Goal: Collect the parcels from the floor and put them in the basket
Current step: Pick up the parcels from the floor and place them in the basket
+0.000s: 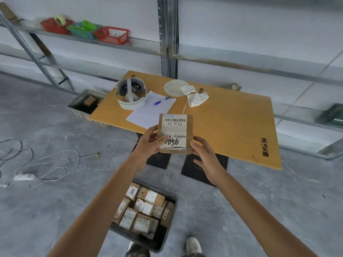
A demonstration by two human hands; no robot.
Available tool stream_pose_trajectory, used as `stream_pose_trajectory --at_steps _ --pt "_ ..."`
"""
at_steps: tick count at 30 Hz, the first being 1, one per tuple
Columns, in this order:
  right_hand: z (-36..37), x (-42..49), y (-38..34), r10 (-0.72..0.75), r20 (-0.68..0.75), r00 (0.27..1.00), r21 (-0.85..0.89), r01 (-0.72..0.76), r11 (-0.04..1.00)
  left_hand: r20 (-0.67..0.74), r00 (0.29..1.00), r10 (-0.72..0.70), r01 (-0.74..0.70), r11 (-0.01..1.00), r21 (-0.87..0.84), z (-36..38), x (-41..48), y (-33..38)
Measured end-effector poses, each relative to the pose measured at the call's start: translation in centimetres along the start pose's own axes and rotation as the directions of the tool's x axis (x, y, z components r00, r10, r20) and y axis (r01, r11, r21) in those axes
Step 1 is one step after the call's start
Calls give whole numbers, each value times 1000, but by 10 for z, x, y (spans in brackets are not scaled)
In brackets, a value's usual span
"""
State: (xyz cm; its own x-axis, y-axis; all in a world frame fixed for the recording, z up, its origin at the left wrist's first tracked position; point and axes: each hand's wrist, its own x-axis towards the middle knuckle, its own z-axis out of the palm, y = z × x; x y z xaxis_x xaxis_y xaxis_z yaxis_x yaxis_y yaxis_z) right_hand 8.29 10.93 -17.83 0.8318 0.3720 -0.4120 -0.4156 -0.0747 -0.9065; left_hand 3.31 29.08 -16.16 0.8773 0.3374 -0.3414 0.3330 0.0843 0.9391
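Parcel (pixel 175 133) held up over the near edge of the table (pixel 232 127), label facing the person.
Head view: the left hand (pixel 148 145) grips its edge at 9 o'clock, thumb on the label. The right hand (pixel 206 158) is spread loose at 4 o'clock, thumb touching the lower corner. At 6 o'clock the dark basket (pixel 168 232) sits on the floor, packed with boxed parcels (pixel 143 208).

One wide-angle view, worn on the person's head, faces forward and steeply down; the forearms (pixel 104 201) enter from the lower edge, close to the lens. The basket (pixel 161 242) sits almost underneath on the floor (pixel 46 201); the worktop (pixel 232 123) lies just ahead; the shelf (pixel 144 46) is farthest.
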Motion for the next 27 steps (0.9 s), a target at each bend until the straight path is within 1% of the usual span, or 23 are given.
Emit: stream_pose_trajectory --at_steps 6,9,12,15,18,20,23,27 --pt "78 4 49 122 -166 979 20 -120 993 131 987 -95 87 994 69 -66 15 -36" --pt "109 5 69 147 -272 951 -20 -158 987 189 971 -147 126 984 123 -91 23 -59" --pt "125 9 90 172 -351 920 -54 -204 978 242 949 -203 159 969 190 -106 37 -81" --pt "128 16 116 195 -372 908 -100 -248 964 279 932 -233 143 941 307 -112 52 -106" --pt "128 27 146 199 -416 888 -139 -278 950 296 904 -307 194 914 355 -113 69 -136" --pt "127 35 172 215 -437 873 -194 -325 926 289 886 -363 237 889 391 -110 78 -161" --pt "130 46 223 272 -456 848 -253 -417 873 284 836 -470 300 824 480 -106 88 -214" --pt "137 66 312 365 -467 806 -297 -532 793 270 753 -601 397 741 542 -103 101 -309"
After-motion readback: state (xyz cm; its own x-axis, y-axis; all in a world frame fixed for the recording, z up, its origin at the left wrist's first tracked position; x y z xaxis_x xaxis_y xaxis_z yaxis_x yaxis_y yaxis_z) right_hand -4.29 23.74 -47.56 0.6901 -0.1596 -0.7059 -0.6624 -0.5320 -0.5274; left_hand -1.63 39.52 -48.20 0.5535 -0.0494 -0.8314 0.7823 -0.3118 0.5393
